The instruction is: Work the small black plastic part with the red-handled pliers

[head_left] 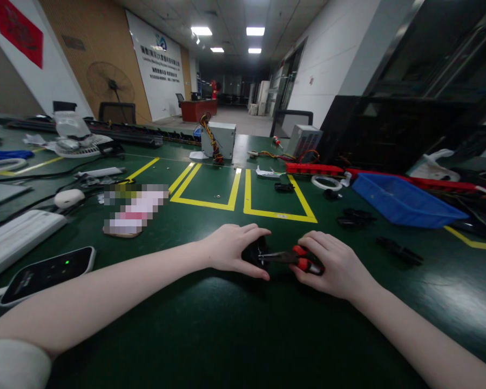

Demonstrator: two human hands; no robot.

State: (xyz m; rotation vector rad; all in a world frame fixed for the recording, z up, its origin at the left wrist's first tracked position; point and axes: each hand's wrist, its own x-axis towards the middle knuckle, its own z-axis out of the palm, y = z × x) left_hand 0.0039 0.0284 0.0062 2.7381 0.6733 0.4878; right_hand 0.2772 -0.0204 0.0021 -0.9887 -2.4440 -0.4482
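Observation:
My left hand (235, 247) rests on the green table near the front middle, its fingers wrapped round a small black part (254, 252). My right hand (335, 265) is closed on the red handles of a pair of pliers (297, 258). The pliers' metal jaws point left and reach the black part between the two hands. Most of the black part is hidden under my left fingers.
A blue bin (405, 201) sits at the right, with loose black parts (354, 218) before it and one more (399, 250) nearer. Two power supply boxes (218, 139) stand behind yellow floor-tape rectangles (204, 186). A white keyboard (16, 237) and a phone (48, 273) lie left.

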